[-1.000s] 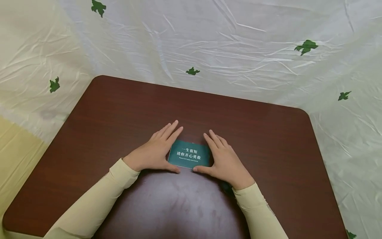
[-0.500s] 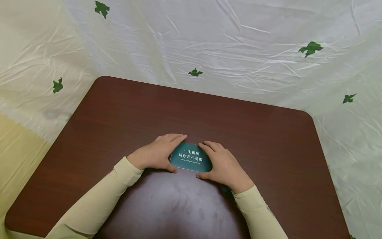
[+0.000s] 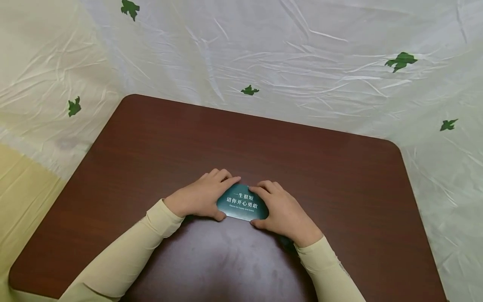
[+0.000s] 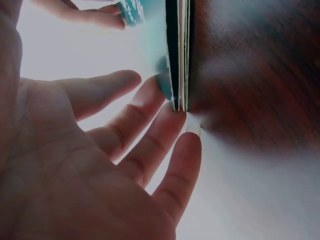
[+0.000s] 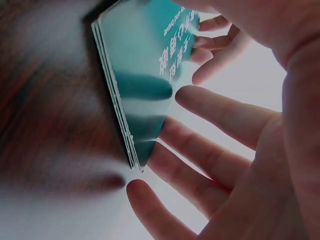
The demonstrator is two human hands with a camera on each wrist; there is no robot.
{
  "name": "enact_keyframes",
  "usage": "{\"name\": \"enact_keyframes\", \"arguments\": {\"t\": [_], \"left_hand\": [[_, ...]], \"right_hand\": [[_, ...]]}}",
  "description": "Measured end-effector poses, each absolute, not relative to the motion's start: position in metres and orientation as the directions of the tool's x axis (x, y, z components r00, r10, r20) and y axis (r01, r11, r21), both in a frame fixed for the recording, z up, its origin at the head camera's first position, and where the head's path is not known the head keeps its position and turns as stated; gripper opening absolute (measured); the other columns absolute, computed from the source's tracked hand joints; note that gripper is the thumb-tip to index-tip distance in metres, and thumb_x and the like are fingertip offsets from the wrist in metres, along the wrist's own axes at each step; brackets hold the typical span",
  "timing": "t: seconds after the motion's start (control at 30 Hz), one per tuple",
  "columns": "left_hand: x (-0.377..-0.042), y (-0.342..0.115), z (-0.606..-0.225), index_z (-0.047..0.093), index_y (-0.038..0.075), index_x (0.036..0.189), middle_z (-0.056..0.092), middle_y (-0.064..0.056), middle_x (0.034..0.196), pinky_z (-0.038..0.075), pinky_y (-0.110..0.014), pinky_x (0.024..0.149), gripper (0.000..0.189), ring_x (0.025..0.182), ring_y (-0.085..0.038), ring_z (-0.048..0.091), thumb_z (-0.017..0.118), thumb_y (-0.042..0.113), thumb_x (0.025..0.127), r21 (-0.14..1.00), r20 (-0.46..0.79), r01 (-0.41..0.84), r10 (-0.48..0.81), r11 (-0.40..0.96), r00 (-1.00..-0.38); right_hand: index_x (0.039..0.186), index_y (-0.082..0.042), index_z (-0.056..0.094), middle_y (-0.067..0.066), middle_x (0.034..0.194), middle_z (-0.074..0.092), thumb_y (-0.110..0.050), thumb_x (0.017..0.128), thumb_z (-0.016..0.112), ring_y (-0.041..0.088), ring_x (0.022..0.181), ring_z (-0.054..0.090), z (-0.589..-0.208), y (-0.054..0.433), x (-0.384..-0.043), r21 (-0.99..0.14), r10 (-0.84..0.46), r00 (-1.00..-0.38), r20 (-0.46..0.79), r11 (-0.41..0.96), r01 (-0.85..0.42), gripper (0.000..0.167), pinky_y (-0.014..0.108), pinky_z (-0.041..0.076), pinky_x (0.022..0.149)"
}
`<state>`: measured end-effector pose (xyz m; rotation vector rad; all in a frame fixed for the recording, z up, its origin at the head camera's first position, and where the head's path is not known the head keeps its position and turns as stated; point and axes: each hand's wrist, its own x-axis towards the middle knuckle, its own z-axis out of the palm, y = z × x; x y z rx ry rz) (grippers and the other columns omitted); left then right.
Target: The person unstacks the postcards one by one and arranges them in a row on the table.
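Soft, even light fills the head view, yellowish at lower left, with pale highlights along creased white sheeting at top. Both wrist views are hazy: white glare burns out behind the fingers, and the dark wood tabletop blurs.

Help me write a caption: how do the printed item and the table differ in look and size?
Colour: the printed item is teal; the table is reddish brown. Surface: the printed item bears white lettering; the table is wood-grained. Size: the printed item is small; the table is far larger. Both look glossy.
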<state>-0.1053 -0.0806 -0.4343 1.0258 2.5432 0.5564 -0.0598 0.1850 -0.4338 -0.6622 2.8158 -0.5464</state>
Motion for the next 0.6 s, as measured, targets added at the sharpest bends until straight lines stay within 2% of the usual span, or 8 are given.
{"name": "enact_keyframes", "arguments": {"t": [0.3,0.6], "left_hand": [[-0.105,-0.083,-0.428,0.042,0.012,0.166,0.05,-0.005,0.149,0.045,-0.048,0.115,0.099,0.136,-0.027,0.046,0.091,0.033,0.083,0.471,-0.179,0.58,0.716,0.664,-0.675],[-0.109,-0.088,-0.42,0.044,0.014,0.166,0.056,-0.005,0.156,0.045,-0.046,0.121,0.103,0.141,-0.027,0.053,0.097,0.042,0.081,0.467,-0.21,0.559,0.7,0.685,-0.683]], "right_hand": [[0.153,-0.018,0.06,0.001,0.147,0.062,-0.045,0.076,0.097,0.025,0.134,0.058,-0.427,0.181,-0.06,-0.364,-0.47,-0.875,-0.119,0.84,-0.402,0.09,0.051,0.055,0.11],[0.154,-0.02,0.06,-0.001,0.149,0.064,-0.048,0.076,0.097,0.026,0.139,0.059,-0.42,0.177,-0.06,-0.35,-0.453,-0.886,-0.098,0.849,-0.396,0.091,0.054,0.053,0.113]]}}
